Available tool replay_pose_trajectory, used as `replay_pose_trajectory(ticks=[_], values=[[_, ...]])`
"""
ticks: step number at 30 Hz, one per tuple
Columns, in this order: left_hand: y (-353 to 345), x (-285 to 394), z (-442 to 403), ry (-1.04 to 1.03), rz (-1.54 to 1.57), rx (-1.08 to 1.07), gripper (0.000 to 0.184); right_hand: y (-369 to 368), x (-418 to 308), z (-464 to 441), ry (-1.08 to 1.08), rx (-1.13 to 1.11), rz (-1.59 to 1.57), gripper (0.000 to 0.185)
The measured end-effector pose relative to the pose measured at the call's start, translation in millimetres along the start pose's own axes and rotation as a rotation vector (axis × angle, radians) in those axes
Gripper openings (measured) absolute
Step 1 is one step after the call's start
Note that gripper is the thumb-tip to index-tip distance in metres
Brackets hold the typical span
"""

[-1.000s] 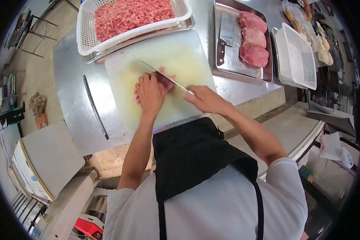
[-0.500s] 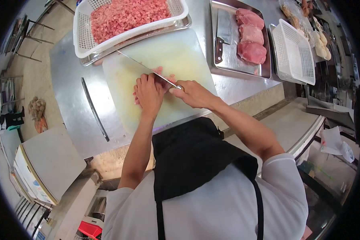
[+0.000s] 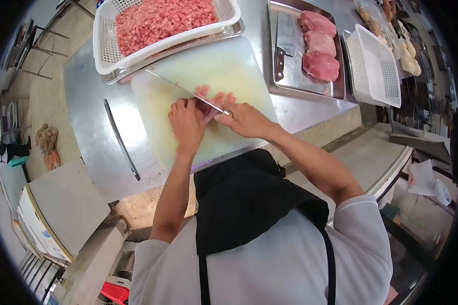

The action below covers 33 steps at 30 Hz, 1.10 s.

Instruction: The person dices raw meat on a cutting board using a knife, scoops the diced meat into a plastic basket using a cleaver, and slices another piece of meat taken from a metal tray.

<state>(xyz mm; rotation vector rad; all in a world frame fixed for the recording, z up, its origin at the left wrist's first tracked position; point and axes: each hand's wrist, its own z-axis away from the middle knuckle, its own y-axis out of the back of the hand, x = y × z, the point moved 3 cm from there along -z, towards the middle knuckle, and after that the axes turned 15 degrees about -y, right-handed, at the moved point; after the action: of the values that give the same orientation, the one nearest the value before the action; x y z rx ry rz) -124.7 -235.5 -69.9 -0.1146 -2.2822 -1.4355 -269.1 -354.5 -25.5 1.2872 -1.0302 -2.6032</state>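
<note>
My right hand (image 3: 243,120) is wrapped round the handle of a long knife (image 3: 175,86), whose blade slants up and left across the white cutting board (image 3: 163,147). Curled fingers of my left hand (image 3: 186,121) press on a piece of raw meat (image 3: 205,109) right beside the blade; most of that piece is hidden under the hand and knife. Several small cut bits of meat (image 3: 220,96) lie on the board just beyond the blade.
A white basket (image 3: 104,51) of diced meat stands behind the board. To the right, a metal tray (image 3: 290,84) holds a cleaver (image 3: 280,61) and meat pieces (image 3: 320,46), beside a white basket (image 3: 376,71). A dark rod (image 3: 119,134) lies on the metal table (image 3: 89,117) at left.
The knife and my right hand have shifted left. My left hand has drawn slightly back to the left, and more cut bits of meat show beyond the blade.
</note>
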Motion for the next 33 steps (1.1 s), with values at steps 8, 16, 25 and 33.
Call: replay_pose_trajectory(ticks=[8,16,25,33], values=[[-4,-3,1,0.062,0.031,-0.03,0.033,39,-15,33,-0.406,-0.395,-0.026,0.052],[6,-7,0,0.022,0.088,0.08,0.019,21,-17,13,-0.17,-0.184,-0.12,0.045],[2,-6,7,0.024,-0.02,0.035,0.018,-5,-12,0,-0.172,-0.205,-0.163,0.049],[5,-8,6,0.053,0.04,0.058,0.016,22,-30,55,-0.419,-0.357,-0.176,0.051]])
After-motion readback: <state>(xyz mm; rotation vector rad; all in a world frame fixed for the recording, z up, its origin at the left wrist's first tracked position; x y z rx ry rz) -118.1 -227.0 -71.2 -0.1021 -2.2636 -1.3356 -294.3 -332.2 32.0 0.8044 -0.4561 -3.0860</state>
